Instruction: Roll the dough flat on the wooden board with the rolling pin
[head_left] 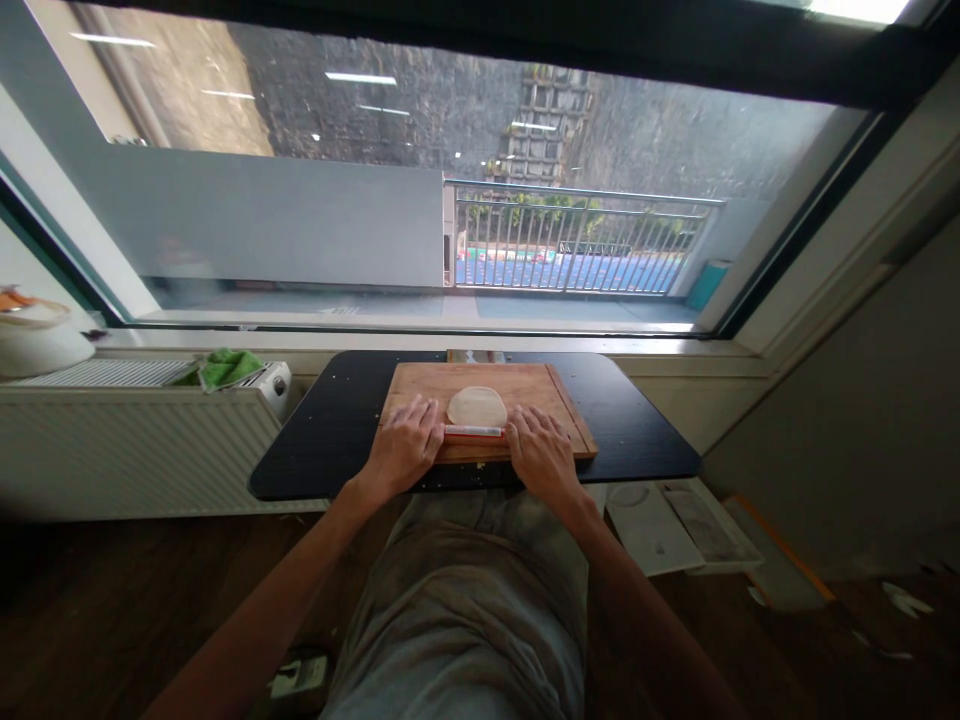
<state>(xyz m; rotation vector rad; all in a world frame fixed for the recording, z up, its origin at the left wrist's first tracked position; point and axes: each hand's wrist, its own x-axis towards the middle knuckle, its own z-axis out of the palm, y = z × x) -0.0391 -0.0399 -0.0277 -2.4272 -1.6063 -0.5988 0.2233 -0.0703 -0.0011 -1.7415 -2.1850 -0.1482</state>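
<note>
A flat, pale round of dough (478,407) lies on a wooden cutting board (559,440). Along its near edge runs a slim red-and-white rolling pin (474,432), crosswise between my hands. My left hand (410,440) grips the left end of the pin from above, and my right hand (538,442) does the same at the right end. Both palms face down on the board, and the ends of the pin are hidden beneath them. Whether the pin presses on the dough's edge or just touches it, I cannot tell.
The board rests on a black table (637,430) dotted with crumbs, below a wide window. On the left a green cloth (227,368) lies on a white radiator (150,440), near a white rounded container (41,338). Flat white boxes (652,530) sit low on the right.
</note>
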